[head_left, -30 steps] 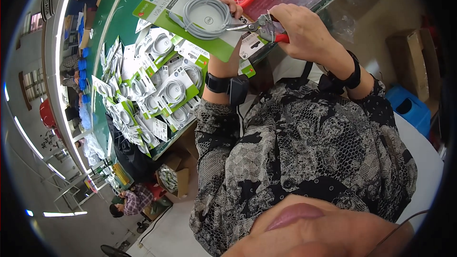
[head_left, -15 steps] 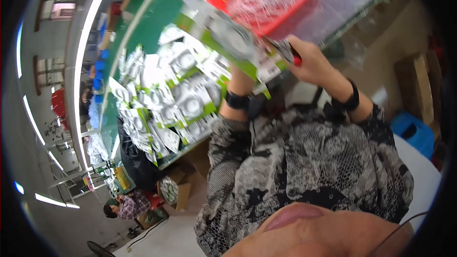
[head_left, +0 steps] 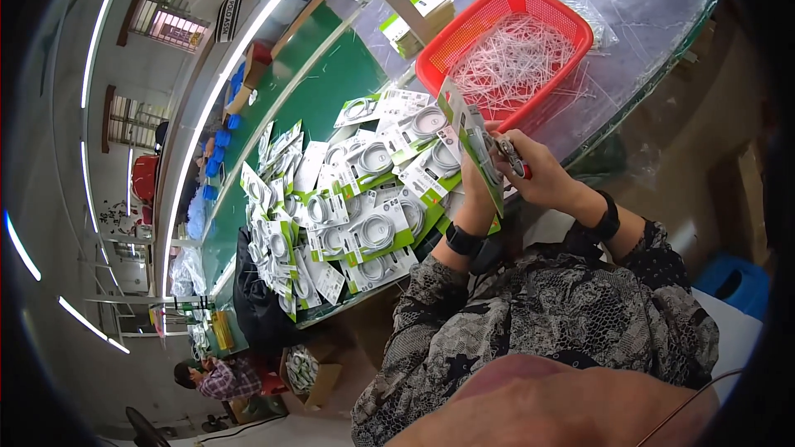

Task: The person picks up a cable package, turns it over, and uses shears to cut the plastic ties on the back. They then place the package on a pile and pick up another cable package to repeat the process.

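My left hand [head_left: 475,195] is closed on a white and green carded cable pack [head_left: 470,139], held up and turned nearly edge-on; most of its fingers are hidden behind the card. Closed round small red-handled pliers [head_left: 517,162], my right hand [head_left: 542,172] is right beside the pack. The tips of the pliers are close against the pack's side, and I cannot make out what they touch. Below and to the left lies a heap of similar packs [head_left: 374,232], each with a coiled pale cable on a card.
A red plastic basket [head_left: 571,25] full of thin clear plastic strips stands just beyond my hands. Behind it is a stack of cards [head_left: 418,21]. Black cloth [head_left: 261,298] lies by the heap. A person [head_left: 224,378] sits far left, near an open carton [head_left: 319,385].
The carded pack has turned from facing upward to nearly edge-on, and my hands have come closer together. The whole view has shifted, so the basket now appears lower and further right.
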A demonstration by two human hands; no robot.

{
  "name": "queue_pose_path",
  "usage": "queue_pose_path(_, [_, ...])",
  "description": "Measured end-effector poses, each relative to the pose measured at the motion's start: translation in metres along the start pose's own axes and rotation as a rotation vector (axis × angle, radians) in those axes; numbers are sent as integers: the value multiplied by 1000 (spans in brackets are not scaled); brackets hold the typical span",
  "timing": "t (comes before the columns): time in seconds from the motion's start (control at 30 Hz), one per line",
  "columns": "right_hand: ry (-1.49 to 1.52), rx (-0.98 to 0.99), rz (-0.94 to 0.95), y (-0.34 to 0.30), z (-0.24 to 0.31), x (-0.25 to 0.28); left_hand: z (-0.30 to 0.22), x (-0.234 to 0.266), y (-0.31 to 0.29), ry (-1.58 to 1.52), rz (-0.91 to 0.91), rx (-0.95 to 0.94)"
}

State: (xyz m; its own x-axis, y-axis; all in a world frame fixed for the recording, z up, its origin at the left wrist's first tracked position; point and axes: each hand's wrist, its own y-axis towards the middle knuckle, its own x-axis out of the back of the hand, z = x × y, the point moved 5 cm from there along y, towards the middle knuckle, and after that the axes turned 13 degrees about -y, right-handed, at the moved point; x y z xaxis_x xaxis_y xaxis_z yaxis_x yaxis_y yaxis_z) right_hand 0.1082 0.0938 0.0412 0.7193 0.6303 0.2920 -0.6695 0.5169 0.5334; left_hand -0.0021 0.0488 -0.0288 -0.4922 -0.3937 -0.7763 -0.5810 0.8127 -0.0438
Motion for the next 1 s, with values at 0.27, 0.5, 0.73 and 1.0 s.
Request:
queue_pose_path(0.27, [655,-457,175,13,-9,-7,-17,19,-11,-148,605,-14])
queue_pose_path(0.5, [-711,190,-241,67,-90,31,-99,77,-103,-665,91,-18])
queue_pose_path(0.73, [-106,-141,-91,28,-79,58,-214,256,-335,363,-574,-616])
queue_pose_path(1.0, [221,-280,93,-2,-63,15,-199,331,-439,1765,-1183,-406])
